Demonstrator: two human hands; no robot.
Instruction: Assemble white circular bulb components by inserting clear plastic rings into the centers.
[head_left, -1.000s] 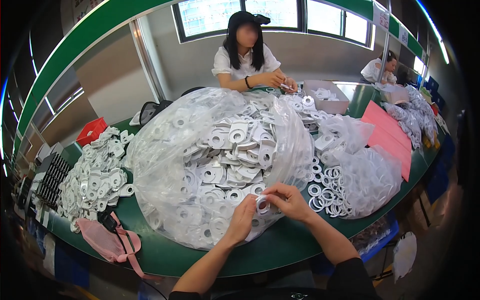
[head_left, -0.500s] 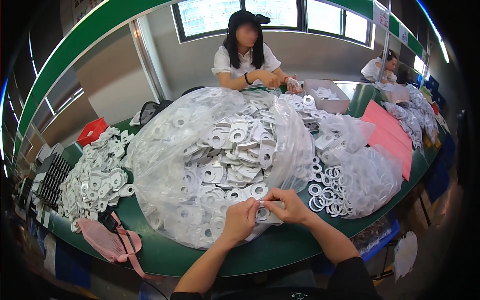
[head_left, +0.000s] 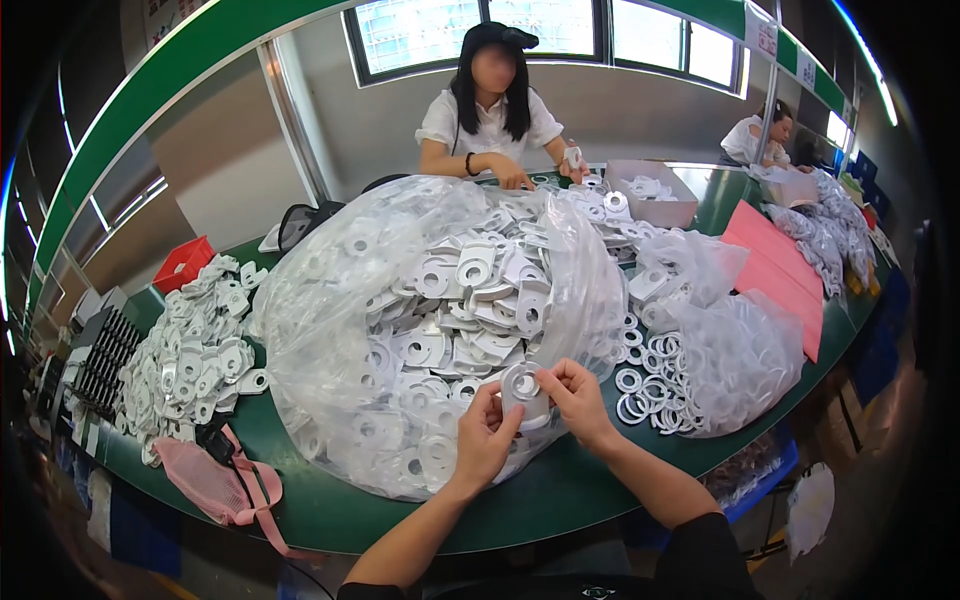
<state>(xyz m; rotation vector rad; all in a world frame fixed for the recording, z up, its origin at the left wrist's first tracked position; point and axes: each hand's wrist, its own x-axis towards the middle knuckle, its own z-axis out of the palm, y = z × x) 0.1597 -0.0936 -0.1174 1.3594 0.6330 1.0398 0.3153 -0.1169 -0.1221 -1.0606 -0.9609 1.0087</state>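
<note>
A flat white plastic plate (head_left: 533, 412) with a rounded end stands tilted up between my hands, at the near edge of a big clear bag (head_left: 310, 330). My left hand (head_left: 485, 438) grips its left side, thumb across the front. Against the rounded end sits a white ring (head_left: 511, 382), and my right hand (head_left: 582, 405) pinches its right edge between thumb and fingertips. Whether the ring is seated or only held there, I cannot tell. Inside the open bag lies a heap of similar white plates (head_left: 480, 300).
White rings (head_left: 665, 360) spill from a clear bag (head_left: 745, 375) at right, near a pink sheet (head_left: 775, 270). More plates (head_left: 195, 365), a red bin (head_left: 183, 262) and a pink mesh bag (head_left: 205, 478) lie left on the green table (head_left: 340, 510). Opposite, a co-worker (head_left: 490, 120) handles a white part.
The plate has been tipped up, so its ringed face shows. My right hand has risen slightly, to the ring's edge. The co-worker's hands have moved apart, one lifting a white part.
</note>
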